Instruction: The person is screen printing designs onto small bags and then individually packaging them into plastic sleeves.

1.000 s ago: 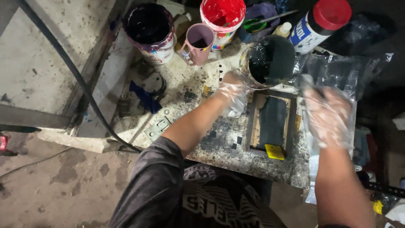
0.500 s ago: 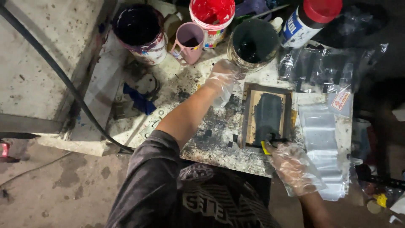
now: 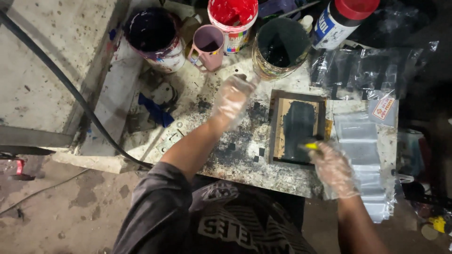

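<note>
A small wooden-framed printing screen (image 3: 297, 127) smeared with black ink lies flat on the stained worktable (image 3: 221, 155). My right hand (image 3: 333, 168), in a thin clear glove, grips a yellow squeegee (image 3: 310, 146) at the frame's near edge. My left hand (image 3: 231, 97), also gloved, hovers over the table just left of the frame, fingers loosely curled, holding nothing, close to the tin of black ink (image 3: 278, 47).
At the table's back stand a dark purple paint can (image 3: 155, 37), a pink mug (image 3: 208, 46), a red paint tub (image 3: 233, 19) and a red-capped bottle (image 3: 340, 19). Clear plastic bags (image 3: 362, 136) lie right of the frame. A black hose (image 3: 70, 89) crosses the floor.
My right hand came down from above the bags to the frame's near edge and took hold of the yellow squeegee. My left hand stayed by the ink tin.
</note>
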